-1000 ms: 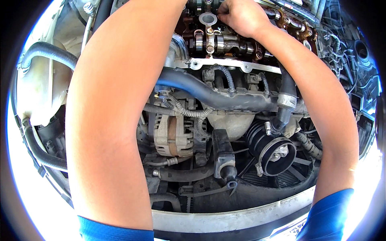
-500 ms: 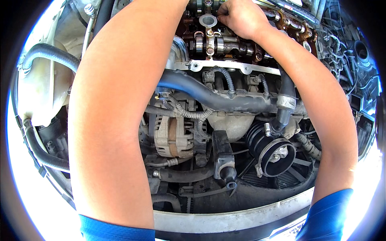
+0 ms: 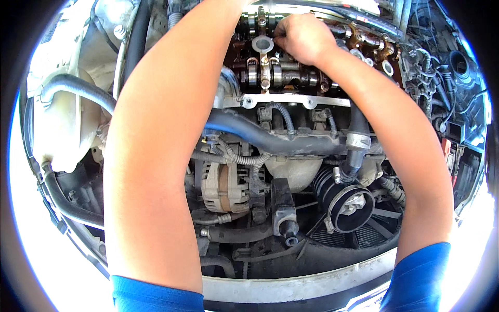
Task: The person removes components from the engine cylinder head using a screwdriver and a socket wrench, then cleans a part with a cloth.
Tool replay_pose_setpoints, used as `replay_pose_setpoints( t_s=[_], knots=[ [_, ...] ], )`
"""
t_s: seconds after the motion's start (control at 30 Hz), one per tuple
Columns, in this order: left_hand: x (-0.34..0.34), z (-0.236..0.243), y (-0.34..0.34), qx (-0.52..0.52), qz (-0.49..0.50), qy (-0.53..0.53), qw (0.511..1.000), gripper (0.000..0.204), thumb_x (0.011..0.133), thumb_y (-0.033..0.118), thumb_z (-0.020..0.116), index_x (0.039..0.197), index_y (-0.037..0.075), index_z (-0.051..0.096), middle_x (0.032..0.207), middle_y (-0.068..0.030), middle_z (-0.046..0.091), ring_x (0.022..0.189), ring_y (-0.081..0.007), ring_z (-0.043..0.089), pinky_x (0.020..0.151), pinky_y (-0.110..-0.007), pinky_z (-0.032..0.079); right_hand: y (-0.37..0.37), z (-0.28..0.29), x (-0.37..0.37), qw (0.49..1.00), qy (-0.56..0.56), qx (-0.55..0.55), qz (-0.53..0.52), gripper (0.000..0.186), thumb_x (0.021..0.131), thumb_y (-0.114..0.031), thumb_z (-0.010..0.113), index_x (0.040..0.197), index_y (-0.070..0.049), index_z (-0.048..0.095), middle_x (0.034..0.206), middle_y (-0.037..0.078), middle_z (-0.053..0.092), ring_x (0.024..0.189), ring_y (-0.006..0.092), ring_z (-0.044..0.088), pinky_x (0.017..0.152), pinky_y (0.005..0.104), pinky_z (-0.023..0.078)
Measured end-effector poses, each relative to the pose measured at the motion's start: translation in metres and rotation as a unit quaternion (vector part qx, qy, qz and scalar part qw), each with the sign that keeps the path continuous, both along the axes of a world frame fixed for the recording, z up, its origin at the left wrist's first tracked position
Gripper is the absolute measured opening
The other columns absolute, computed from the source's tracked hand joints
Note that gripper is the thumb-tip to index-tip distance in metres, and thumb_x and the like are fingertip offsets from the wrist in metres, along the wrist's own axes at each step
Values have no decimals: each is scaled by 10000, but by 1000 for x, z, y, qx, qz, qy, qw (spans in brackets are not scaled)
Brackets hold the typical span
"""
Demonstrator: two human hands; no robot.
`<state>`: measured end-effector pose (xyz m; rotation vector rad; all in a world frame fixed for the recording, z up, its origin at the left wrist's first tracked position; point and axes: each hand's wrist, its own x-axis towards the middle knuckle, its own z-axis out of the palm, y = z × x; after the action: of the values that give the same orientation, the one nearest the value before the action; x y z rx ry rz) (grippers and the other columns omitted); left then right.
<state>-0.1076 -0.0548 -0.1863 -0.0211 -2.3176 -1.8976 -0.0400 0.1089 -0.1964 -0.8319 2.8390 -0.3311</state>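
My right hand is over the far part of an uncovered car engine, fingers curled down among the oily parts. Its fingertips are closed beside a round metal tube opening, and what they hold, if anything, is hidden. Just nearer to me lies a camshaft with shiny lobes, under a bearing cap. My left forearm crosses the left side and runs out at the top edge, so the left hand itself is outside the picture.
A black coolant hose runs across the engine front. Below it sit an alternator and a wide black intake duct with white material stuffed inside. A whitish plastic tank stands at left. The pale front crossmember spans the near side.
The whole view has shifted, so the far engine parts sit lower in the picture. My right hand stays beside the round opening with its fingers still curled.
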Motion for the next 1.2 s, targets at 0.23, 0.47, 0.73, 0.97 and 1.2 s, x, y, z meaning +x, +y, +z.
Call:
replay_pose_setpoints(
  t_s=[0.23, 0.47, 0.73, 0.97, 1.2],
  knots=[
    [3, 4, 2, -21, 9, 4, 1000, 172, 909, 135, 728, 914, -18, 649, 706, -92, 673, 558, -181, 638, 528, -351, 518, -3, 8, 3, 1000, -17, 4, -24, 178, 824, -181, 657, 930, -92, 768, 988, 188, 732, 949, 368, 707, 853, 469, 567],
    [4, 4, 1, -26, 6, -14, 1000, 185, 909, 152, 734, 953, -18, 672, 734, -93, 688, 562, -172, 631, 542, -347, 522, -1, 3, 2, 1000, -19, -6, -20, 183, 836, -215, 680, 966, -125, 771, 986, 164, 738, 954, 352, 708, 853, 466, 567],
    [3, 4, 0, -20, 17, -9, 1000, 202, 906, 158, 744, 976, -19, 675, 745, -89, 685, 577, -175, 631, 547, -344, 527, 0, -2, -4, 998, -47, -37, -23, 270, 801, -122, 659, 1042, -172, 770, 1046, 111, 742, 996, 306, 704, 887, 426, 563],
    [-6, -6, -3, 100, -43, -10, 994, 127, 937, 78, 701, 933, -14, 614, 715, -71, 628, 550, -174, 584, 523, -348, 497, 2, 0, -4, 998, -42, -11, -42, 297, 804, -126, 694, 1086, -175, 771, 1067, 109, 740, 1021, 297, 694, 921, 402, 551],
    [-5, -7, -2, 76, -24, -9, 997, 131, 936, 90, 707, 940, -12, 625, 712, -70, 634, 550, -176, 594, 514, -348, 500, -3, 1, -4, 998, -37, 29, -45, 292, 814, -151, 731, 1105, -149, 757, 1040, 128, 741, 998, 305, 696, 916, 410, 548]
  ],
)
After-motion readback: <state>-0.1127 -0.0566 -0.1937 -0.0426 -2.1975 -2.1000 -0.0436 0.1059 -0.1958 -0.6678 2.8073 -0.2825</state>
